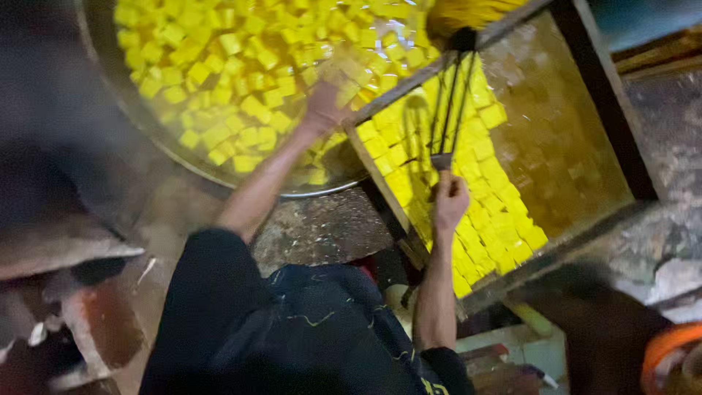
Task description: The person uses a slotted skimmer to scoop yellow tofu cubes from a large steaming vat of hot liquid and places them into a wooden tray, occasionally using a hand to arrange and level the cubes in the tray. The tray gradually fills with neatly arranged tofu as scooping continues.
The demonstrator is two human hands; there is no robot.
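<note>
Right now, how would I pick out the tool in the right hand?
Find the wooden-framed tray of yellow cubes right of the round pan. Above it, the right hand grips the skimmer: dark wires fan up to a cube-loaded scoop, the only metal tool there.

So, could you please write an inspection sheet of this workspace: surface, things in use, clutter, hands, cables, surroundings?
Surface: rough dark stone-like ledge between pan and tray.
Things in use: round metal pan full of yellow cubes; framed tray part filled with yellow cubes; wire skimmer over the tray.
Clutter: orange object at lower right, blurred.
Hands: left hand at the pan's edge among cubes, blurred; right hand grips the skimmer's handle.
Cables: nothing seen.
Surroundings: dim, blurred brick-like blocks at lower left.
</note>
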